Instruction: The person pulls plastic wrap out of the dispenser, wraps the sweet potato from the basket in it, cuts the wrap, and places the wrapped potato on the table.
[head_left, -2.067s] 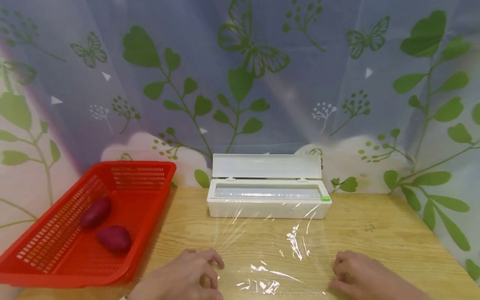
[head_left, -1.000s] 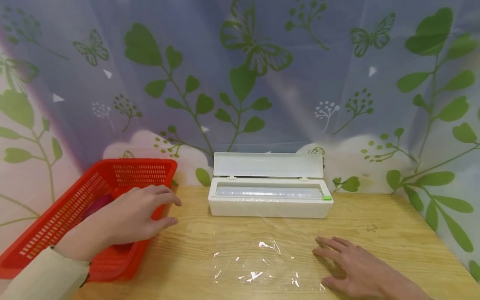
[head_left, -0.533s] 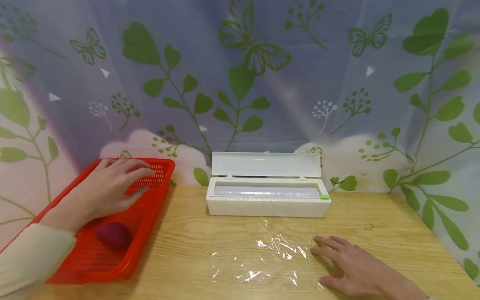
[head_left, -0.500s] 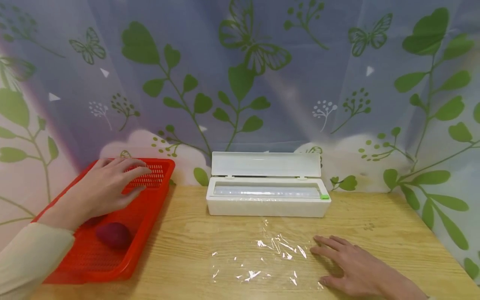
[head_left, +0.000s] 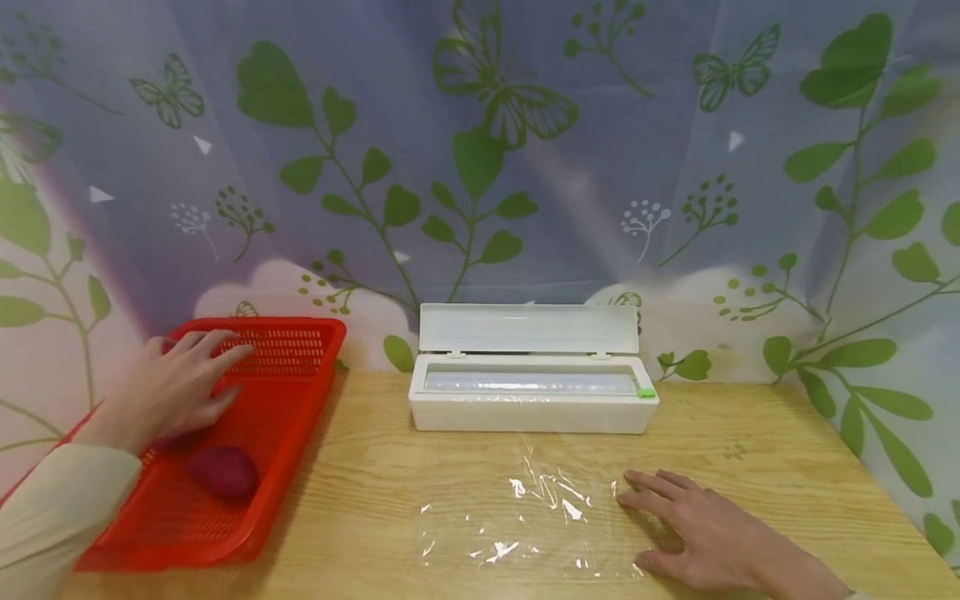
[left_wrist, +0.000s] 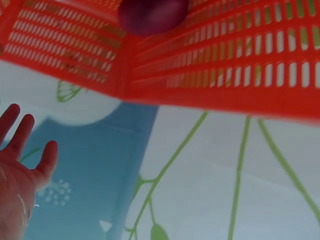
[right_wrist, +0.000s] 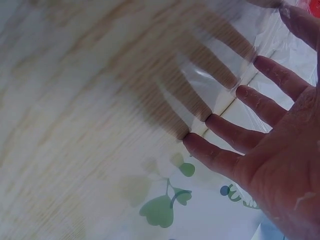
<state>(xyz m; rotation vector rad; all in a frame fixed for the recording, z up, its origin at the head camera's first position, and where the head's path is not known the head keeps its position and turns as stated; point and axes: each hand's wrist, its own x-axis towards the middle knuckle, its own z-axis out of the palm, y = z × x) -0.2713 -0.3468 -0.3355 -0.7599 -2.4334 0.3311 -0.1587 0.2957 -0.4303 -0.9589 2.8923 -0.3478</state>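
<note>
My left hand [head_left: 168, 379] hovers over the red plastic basket [head_left: 296, 446], fingers spread and holding nothing. Two purple sweet potatoes lie inside: one sweet potato [head_left: 225, 472] in plain sight, the other partly hidden under the hand. In the left wrist view, a sweet potato [left_wrist: 154, 14] shows against the basket wall, with my fingers well apart from it. My right hand [head_left: 697, 529] rests at the right edge of a clear sheet of cling film [head_left: 517, 517] spread on the table. The right wrist view shows its straight fingertips [right_wrist: 192, 140] touching down there.
Behind the sheet stands a white cling film dispenser [head_left: 532, 414], lid raised, with the roll [head_left: 528, 382] inside and a green slider [head_left: 646, 393] at its right end. A leaf-patterned curtain [head_left: 555, 208] hangs along the back and sides of the wooden table [head_left: 757, 467].
My left hand has left the film's left side and moved over the basket, shifting further left most recently. My right hand's fingers have straightened at the film's right edge. The film now lies flatter.
</note>
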